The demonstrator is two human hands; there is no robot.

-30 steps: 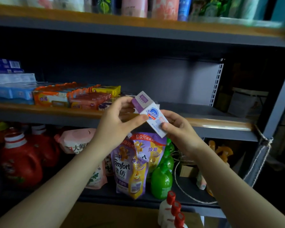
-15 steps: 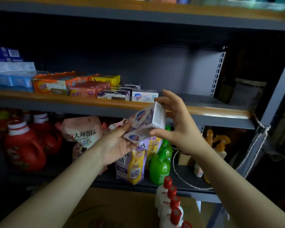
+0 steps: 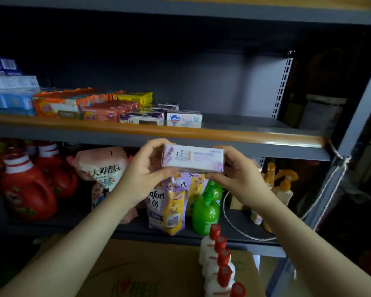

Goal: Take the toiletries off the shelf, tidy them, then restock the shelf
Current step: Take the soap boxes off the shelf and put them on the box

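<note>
Turned since half a second ago: small white-and-lavender cardboard soap box (image 3: 193, 157), now level and lengthwise. We grip its ends, left hand (image 3: 145, 170) and right hand (image 3: 241, 179), just below the orange-edged grey metal shelf (image 3: 266, 137).

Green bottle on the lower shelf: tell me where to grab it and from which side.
Grip the green bottle round its wide body, coming straight in from the front. It stands upright at the shelf edge, with the purple Comfort pouch tight on its left and a second green bottle behind.
</note>
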